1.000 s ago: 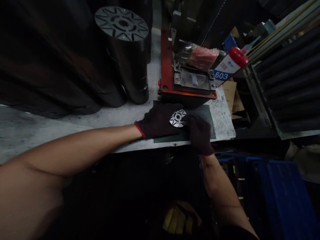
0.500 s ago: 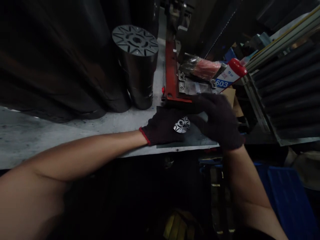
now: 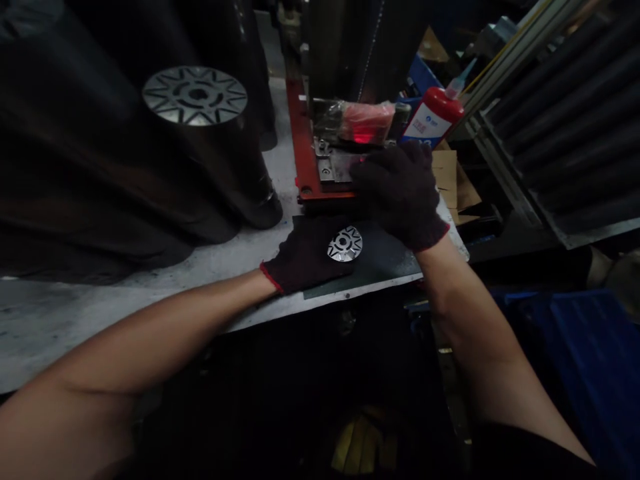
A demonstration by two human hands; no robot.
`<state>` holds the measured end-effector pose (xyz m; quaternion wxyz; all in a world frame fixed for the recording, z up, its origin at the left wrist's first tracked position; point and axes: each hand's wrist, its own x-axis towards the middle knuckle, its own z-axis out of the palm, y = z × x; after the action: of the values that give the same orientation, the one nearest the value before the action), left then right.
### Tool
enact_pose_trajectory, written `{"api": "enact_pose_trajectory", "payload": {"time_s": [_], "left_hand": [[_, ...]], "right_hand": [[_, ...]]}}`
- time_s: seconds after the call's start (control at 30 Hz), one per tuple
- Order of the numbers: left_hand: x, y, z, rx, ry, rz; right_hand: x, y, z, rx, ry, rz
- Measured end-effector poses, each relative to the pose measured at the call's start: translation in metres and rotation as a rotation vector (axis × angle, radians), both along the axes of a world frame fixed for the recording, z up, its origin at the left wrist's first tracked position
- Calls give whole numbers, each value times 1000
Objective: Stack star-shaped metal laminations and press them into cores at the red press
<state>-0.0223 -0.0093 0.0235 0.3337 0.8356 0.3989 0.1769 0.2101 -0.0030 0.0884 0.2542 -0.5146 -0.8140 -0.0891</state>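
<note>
Head view: left hand grips star disc near bench edge; right hand, fingers curled, touches red fixture.

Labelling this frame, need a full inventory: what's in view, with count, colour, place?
disc: 1, silver with star pattern, on the left hand over the mat
mat: 1, dark green, front edge of the bench
bench: 1, grey, scuffed, across the left and middle
cylinder: 1, dark steel with star-patterned top, back left on the bench
fixture: 1, red base with grey metal plate, behind the mat
bottle: 1, red with white-blue label, right of the fixture
crate: 1, blue, lower right under the bench
left hand: dark glove, red cuff, holds the disc
right hand: dark glove, on the fixture's front edge
</note>
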Motion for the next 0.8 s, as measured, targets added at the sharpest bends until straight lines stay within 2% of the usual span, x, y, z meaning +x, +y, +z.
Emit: {"api": "enact_pose_trajectory", "payload": {"time_s": [0.07, 0.13, 0.17, 0.27, 0.37, 0.47, 0.6, 0.67, 0.73, 0.8], "left_hand": [[1, -1, 5, -1, -6, -8], [4, -3, 12, -10, 0, -28], [5, -3, 14, -14, 11, -34], [8, -4, 18, -1, 62, -23], [9, -3, 15, 14, 79, -20], [7, -2, 9, 14, 52, -14], [3, 0, 2, 0, 11, -29], [0, -1, 1, 11, -39, -52], [-2, -1, 0, 43, -87, -79], [-2, -2, 0, 63, -78, -83]], "right_hand": [[-10, -27, -14, -10, 280, -91], [-19, -51, -35, -178, 588, -188], [-22, -59, -47, -267, 675, -221], [-25, -68, -75, -377, 742, -272], [-23, -66, -83, -346, 672, -265], [-21, -70, -74, -308, 533, -212], [-16, -72, -45, -198, 359, -52], [-10, -55, -24, -83, 269, -10], [-2, -26, -2, -20, 173, -13], [5, 6, 14, -96, 74, 16]]}}
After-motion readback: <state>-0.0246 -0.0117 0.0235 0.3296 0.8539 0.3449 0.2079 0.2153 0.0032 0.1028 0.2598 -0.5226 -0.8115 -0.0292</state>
